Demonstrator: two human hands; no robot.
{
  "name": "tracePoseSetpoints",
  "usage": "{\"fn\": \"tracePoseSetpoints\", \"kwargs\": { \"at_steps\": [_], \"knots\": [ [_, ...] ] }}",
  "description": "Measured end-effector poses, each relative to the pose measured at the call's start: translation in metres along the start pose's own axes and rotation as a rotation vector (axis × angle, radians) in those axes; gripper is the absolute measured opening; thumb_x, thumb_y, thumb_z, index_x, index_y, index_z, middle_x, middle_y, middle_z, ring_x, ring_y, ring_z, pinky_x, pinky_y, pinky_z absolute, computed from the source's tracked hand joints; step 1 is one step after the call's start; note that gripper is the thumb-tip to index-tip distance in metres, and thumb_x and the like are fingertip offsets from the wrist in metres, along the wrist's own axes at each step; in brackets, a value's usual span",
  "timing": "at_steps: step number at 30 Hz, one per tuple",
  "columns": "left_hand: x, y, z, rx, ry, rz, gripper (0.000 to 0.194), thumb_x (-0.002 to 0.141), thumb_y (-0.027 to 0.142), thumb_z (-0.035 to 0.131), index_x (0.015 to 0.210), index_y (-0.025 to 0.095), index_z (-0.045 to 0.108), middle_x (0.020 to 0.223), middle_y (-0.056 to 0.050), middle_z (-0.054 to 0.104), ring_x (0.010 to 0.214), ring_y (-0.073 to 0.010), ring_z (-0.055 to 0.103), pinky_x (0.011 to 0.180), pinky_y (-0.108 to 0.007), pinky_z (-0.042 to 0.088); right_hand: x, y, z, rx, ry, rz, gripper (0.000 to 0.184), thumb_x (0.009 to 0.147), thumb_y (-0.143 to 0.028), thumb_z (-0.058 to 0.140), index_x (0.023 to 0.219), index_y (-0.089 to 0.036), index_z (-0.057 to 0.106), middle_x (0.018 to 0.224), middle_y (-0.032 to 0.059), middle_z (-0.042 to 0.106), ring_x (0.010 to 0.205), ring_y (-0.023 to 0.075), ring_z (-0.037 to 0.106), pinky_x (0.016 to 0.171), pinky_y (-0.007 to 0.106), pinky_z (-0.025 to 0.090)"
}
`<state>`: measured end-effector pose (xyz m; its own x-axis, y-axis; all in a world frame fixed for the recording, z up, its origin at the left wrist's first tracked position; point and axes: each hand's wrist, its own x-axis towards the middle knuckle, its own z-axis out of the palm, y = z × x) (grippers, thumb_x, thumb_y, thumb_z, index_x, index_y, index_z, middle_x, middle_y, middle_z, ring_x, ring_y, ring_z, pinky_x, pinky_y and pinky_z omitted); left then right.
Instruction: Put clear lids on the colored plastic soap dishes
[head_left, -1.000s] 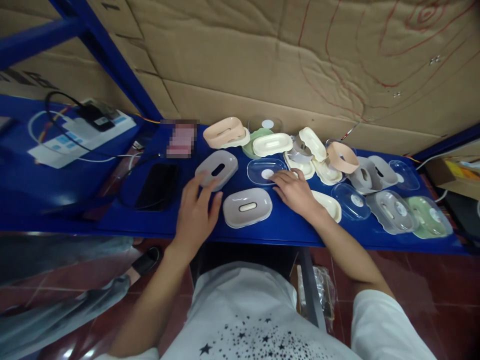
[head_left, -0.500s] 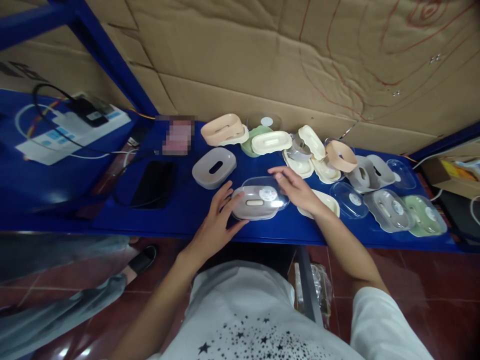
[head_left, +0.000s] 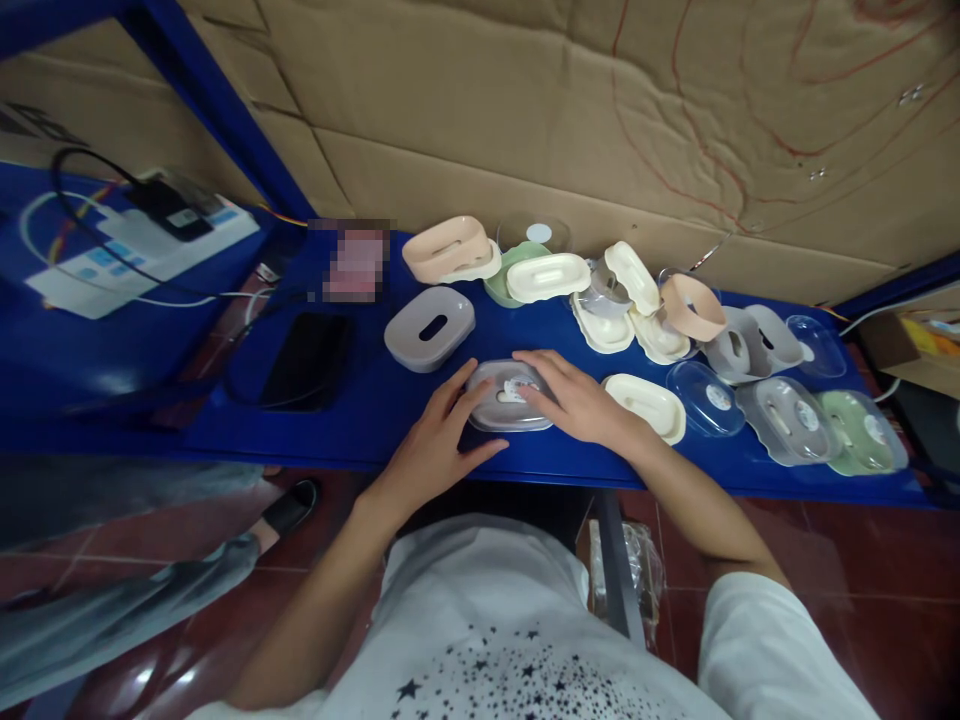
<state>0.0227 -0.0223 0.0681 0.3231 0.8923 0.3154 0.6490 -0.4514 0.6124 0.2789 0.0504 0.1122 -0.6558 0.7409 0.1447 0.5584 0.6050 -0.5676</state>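
In front of me lies a grey soap dish, its clear lid (head_left: 501, 412) with a round sticker now lined up over it. My left hand (head_left: 439, 430) is spread at the left end, fingertips on the lid and thumb stretched along the near edge. From the right, my right hand (head_left: 589, 405) reaches over the lid's right end with its fingers on it, hiding that end. Whether the lid is fully seated I cannot tell. A light grey slotted soap dish body (head_left: 430, 330) sits behind my left hand. A cream tray (head_left: 646, 405) lies beside my right wrist.
Peach dish parts (head_left: 446, 250), cream trays (head_left: 547, 277) and grey bodies (head_left: 752, 342) lie along the back. To the right are a loose clear lid (head_left: 705, 398) and lidded grey (head_left: 789, 420) and green (head_left: 862, 430) dishes. A phone (head_left: 307, 360) and power strip (head_left: 142, 260) lie left.
My right hand has moved left and nearer, bringing the clear lid from offset to lined up over the grey dish. My left hand has stayed at the dish's left end.
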Motion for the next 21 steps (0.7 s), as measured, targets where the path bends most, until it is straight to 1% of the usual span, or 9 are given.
{"fn": "tracePoseSetpoints", "kwargs": {
  "at_steps": [2,4,6,8,11,14,16,19,21],
  "knots": [
    [0.002,0.0,0.002,0.003,0.033,-0.003,0.066,0.1,0.044,0.076,0.158,0.031,0.046,0.172,-0.016,0.041,0.16,-0.0344,0.044,0.125,-0.057,0.048,0.0,0.001,0.003,-0.041,-0.014,0.005,0.058,0.115,-0.051,0.038,0.164,-0.02,0.044,0.154,0.0201,0.057,0.144,0.0332,0.059,0.122,0.056,0.05],
    [0.004,-0.001,0.003,-0.017,0.06,-0.011,0.059,0.1,0.043,0.077,0.151,0.029,0.051,0.167,-0.016,0.045,0.157,-0.0338,0.048,0.124,-0.057,0.048,0.0,0.002,0.005,-0.072,-0.019,0.007,0.059,0.116,-0.052,0.036,0.165,-0.019,0.042,0.155,0.0214,0.056,0.145,0.035,0.057,0.121,0.059,0.049],
    [0.006,-0.003,0.004,-0.066,0.046,-0.01,0.057,0.1,0.043,0.077,0.148,0.028,0.051,0.167,-0.016,0.045,0.156,-0.033,0.049,0.124,-0.056,0.048,0.0,0.002,0.005,-0.068,-0.032,-0.002,0.061,0.115,-0.053,0.036,0.166,-0.02,0.041,0.157,0.0213,0.054,0.147,0.0353,0.055,0.122,0.06,0.048],
    [0.008,-0.006,0.004,-0.115,0.026,-0.009,0.057,0.099,0.041,0.078,0.147,0.029,0.049,0.167,-0.016,0.044,0.157,-0.0323,0.048,0.125,-0.056,0.047,0.0,0.003,0.003,-0.043,-0.054,-0.008,0.062,0.115,-0.055,0.036,0.167,-0.022,0.039,0.159,0.02,0.053,0.149,0.0341,0.053,0.124,0.059,0.047],
    [0.008,-0.012,0.004,-0.144,0.031,-0.013,0.059,0.096,0.041,0.083,0.143,0.029,0.049,0.162,-0.015,0.048,0.153,-0.0325,0.05,0.124,-0.057,0.046,0.002,0.004,0.0,0.003,-0.086,-0.017,0.063,0.115,-0.056,0.038,0.169,-0.024,0.036,0.162,0.0186,0.05,0.151,0.0321,0.051,0.126,0.057,0.044],
    [0.006,-0.016,0.004,-0.166,0.041,-0.028,0.062,0.09,0.041,0.088,0.137,0.028,0.05,0.153,-0.014,0.05,0.148,-0.0325,0.053,0.123,-0.057,0.047,0.004,0.006,0.0,0.071,-0.1,-0.051,0.063,0.115,-0.054,0.04,0.169,-0.022,0.037,0.163,0.0192,0.048,0.154,0.0301,0.048,0.129,0.053,0.04],
    [0.005,-0.017,0.002,-0.189,0.041,-0.041,0.064,0.087,0.041,0.09,0.135,0.028,0.05,0.15,-0.012,0.049,0.146,-0.0322,0.053,0.122,-0.056,0.047,0.006,0.008,0.003,0.12,-0.083,-0.069,0.063,0.115,-0.053,0.042,0.168,-0.02,0.04,0.158,0.0193,0.051,0.15,0.0287,0.051,0.129,0.049,0.041],
    [0.005,-0.016,-0.001,-0.235,0.017,-0.035,0.064,0.087,0.041,0.089,0.136,0.029,0.048,0.151,-0.012,0.048,0.146,-0.0318,0.053,0.121,-0.053,0.047,0.009,0.01,0.011,0.143,-0.044,-0.065,0.061,0.113,-0.055,0.048,0.163,-0.019,0.048,0.138,0.0167,0.06,0.133,0.027,0.061,0.12,0.047,0.049],
    [0.006,-0.015,-0.005,-0.256,-0.008,-0.037,0.063,0.088,0.041,0.088,0.135,0.03,0.049,0.153,-0.011,0.049,0.146,-0.0313,0.053,0.121,-0.052,0.048,0.011,0.013,0.015,0.144,-0.03,-0.063,0.06,0.111,-0.057,0.051,0.16,-0.021,0.052,0.127,0.0136,0.062,0.122,0.0256,0.064,0.114,0.045,0.053]
  ]
}}
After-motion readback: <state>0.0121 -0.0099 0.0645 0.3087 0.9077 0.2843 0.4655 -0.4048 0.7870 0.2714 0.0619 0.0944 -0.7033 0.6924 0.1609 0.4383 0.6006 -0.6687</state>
